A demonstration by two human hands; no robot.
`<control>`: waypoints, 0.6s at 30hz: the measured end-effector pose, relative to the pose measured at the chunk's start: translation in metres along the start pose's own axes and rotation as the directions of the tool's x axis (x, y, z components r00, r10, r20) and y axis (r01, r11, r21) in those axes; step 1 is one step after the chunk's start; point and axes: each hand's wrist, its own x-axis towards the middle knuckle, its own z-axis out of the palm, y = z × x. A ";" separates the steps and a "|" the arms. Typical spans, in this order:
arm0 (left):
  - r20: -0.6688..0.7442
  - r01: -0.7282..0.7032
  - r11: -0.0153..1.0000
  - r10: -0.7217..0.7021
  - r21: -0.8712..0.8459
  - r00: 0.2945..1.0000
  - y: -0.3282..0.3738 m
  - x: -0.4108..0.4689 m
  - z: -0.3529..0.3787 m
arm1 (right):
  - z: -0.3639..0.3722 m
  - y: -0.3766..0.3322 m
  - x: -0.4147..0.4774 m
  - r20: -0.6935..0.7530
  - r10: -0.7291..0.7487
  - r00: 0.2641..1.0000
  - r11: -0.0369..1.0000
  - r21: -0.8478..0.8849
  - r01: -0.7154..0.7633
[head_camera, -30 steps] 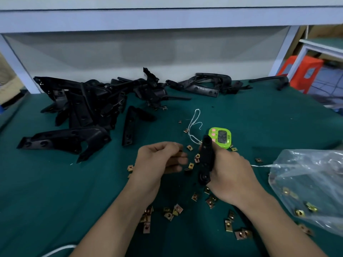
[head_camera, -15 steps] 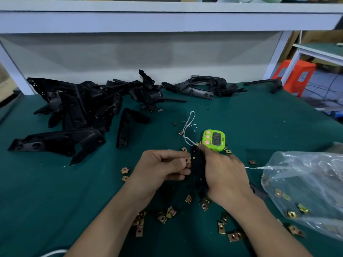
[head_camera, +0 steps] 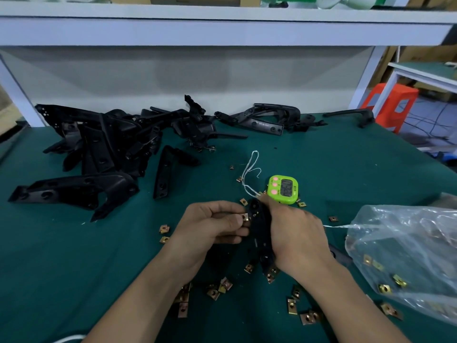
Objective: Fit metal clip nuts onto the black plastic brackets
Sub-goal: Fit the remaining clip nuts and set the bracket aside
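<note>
Over a green table [head_camera: 74,268], the right hand [head_camera: 294,233] grips a black bracket [head_camera: 259,229] while the left hand [head_camera: 210,226] pinches a brass clip nut [head_camera: 245,216] against its edge. Loose clip nuts [head_camera: 217,290] lie scattered below, a green timer [head_camera: 284,189] just beyond, and a plastic bag [head_camera: 405,256] to the right.

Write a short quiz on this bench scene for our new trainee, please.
1. True or false: the right hand grips the narrow black plastic bracket.
2. Multiple choice: what does the left hand pinch? A) a small brass-coloured metal clip nut; B) a steel screwdriver; C) a rubber washer.
3. Fill in: the clear plastic bag holding more clip nuts lies on the person's ____ side.
Key: 1 true; 2 A; 3 right.
</note>
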 end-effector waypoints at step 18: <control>0.049 -0.083 0.993 0.079 0.084 0.996 -0.001 -0.003 0.001 | -0.009 0.001 -0.005 0.112 -0.079 0.991 0.994 0.079 0.070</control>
